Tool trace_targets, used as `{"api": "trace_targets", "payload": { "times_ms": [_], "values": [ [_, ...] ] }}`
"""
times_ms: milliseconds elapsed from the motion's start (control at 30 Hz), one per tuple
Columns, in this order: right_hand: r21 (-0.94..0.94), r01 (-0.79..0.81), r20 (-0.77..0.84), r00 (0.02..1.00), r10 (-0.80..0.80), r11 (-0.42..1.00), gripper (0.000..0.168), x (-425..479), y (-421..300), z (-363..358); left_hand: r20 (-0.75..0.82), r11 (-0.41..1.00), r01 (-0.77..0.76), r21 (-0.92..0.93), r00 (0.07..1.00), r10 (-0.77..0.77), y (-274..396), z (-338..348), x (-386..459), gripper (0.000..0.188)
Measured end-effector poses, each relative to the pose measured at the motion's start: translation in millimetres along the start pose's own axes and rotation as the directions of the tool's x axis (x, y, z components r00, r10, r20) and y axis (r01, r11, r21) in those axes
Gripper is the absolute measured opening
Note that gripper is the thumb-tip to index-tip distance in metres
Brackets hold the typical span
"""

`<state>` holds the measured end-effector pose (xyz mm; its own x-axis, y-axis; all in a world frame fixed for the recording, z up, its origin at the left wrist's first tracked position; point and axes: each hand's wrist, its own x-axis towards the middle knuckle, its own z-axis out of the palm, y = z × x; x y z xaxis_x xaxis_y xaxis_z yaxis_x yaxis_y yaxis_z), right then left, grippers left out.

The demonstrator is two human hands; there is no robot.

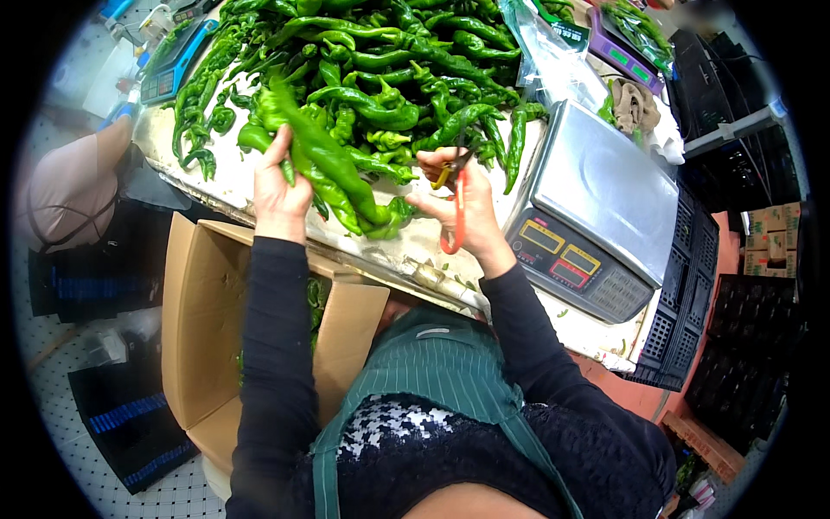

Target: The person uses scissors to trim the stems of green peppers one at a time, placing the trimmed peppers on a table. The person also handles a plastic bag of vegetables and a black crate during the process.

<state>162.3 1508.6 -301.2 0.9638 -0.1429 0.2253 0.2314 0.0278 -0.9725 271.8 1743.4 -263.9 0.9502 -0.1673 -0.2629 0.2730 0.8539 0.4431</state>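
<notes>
My left hand (282,191) grips several long green peppers (327,159) in a bunch above the table's front edge. Their lower ends reach toward my right hand (476,207). That hand is closed around a pair of scissors or snips (461,201) with an orange-red handle loop and a yellow part showing. Its blades point up, away from me, and look blurred. The right thumb is close to one end of the bunch; whether it touches cannot be told. Behind both hands lies a large heap of green peppers (402,61) on the white tabletop (447,272).
A digital scale (609,194) with a steel pan stands at right, near a brown cloth (635,107) and a purple scale (626,55). A blue scale (178,61) is at left. An open cardboard box (207,324) sits below the table's edge. Another person's arm (110,146) shows at left.
</notes>
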Motion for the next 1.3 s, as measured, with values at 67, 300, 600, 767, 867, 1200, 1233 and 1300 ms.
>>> {"api": "trace_targets", "payload": {
  "times_ms": [67,300,600,767,867,1200,1233,1300],
  "values": [
    [-0.117,-0.019,0.044,0.999,0.024,0.993,0.052,-2.7,3.7,11.3,-0.147,0.999,0.045,0.002,0.988,-0.044,-25.4,15.7,2.8,0.020],
    [-0.080,-0.144,-0.085,0.987,0.137,0.986,0.044,10.4,12.4,29.8,-0.105,0.999,0.010,0.051,0.994,-0.005,-71.9,15.9,27.0,0.019],
    [-0.448,-0.087,-0.054,0.996,0.070,0.890,0.053,14.4,16.2,39.0,0.136,0.909,-0.175,0.378,0.982,0.133,-15.7,24.1,-6.9,0.021],
    [-0.026,-0.090,-0.304,0.949,0.078,0.996,0.038,6.9,39.4,40.4,0.337,0.703,-0.412,0.580,0.907,0.253,5.1,57.1,-5.3,0.019],
    [0.087,-0.034,-0.344,0.937,0.062,0.996,0.040,-6.0,20.2,34.7,0.512,0.380,-0.487,0.786,0.858,0.041,9.0,85.8,20.1,0.031],
    [0.084,0.020,-0.502,0.865,0.025,0.996,0.037,-18.5,-40.7,-9.6,0.731,-0.451,-0.611,0.651,0.663,0.158,-64.0,131.9,55.6,0.076],
    [0.066,0.035,-0.516,0.857,0.004,0.997,0.036,-18.9,-41.4,-7.0,0.781,-0.423,-0.662,0.619,0.576,0.242,-60.5,128.0,50.1,0.068],
    [0.076,0.023,-0.508,0.861,0.019,0.997,0.035,-17.6,-47.3,1.2,0.825,-0.289,-0.777,0.559,0.556,0.100,-55.0,107.0,40.0,0.054]
  ]
}}
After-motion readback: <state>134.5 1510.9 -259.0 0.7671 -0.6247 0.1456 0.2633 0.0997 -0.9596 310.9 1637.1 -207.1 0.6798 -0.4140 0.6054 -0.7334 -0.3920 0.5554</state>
